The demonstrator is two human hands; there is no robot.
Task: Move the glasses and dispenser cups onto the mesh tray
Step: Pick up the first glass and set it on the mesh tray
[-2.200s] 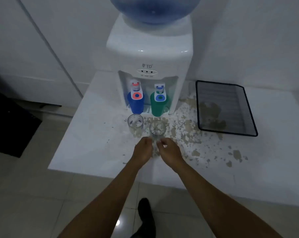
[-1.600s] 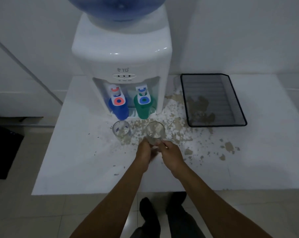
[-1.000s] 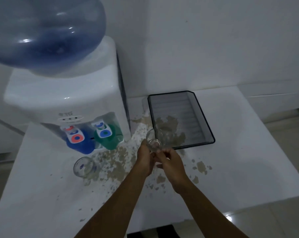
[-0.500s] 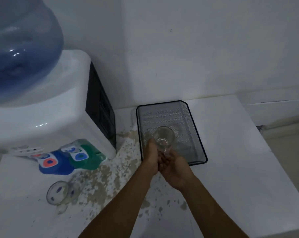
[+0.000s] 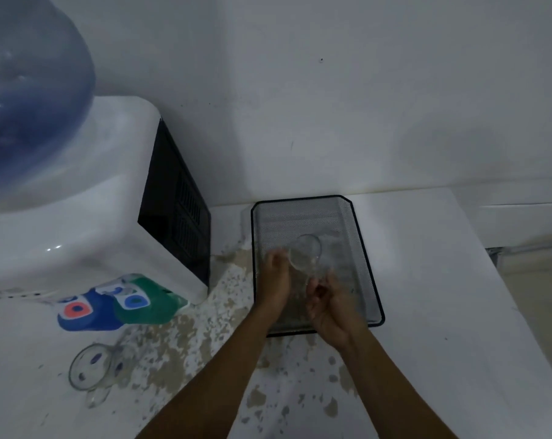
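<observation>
Over the mesh tray (image 5: 368, 264), left hand (image 5: 274, 277) grips the glass (image 5: 304, 256) low for set-down, right hand (image 5: 330, 304) loose, fingers open, empty, prob. steadying.

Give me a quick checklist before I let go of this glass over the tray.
1. Glass over the mesh tray: ok.
2. Glass resting on the mesh: cannot tell, blurred.
3. Left hand at the glass: ok.
4. Right hand gripping it: not ok, fingers look open.
5. Room on the tray for more: ok.
6. Second glass, blue cup and green cup moved: not ok.
</observation>
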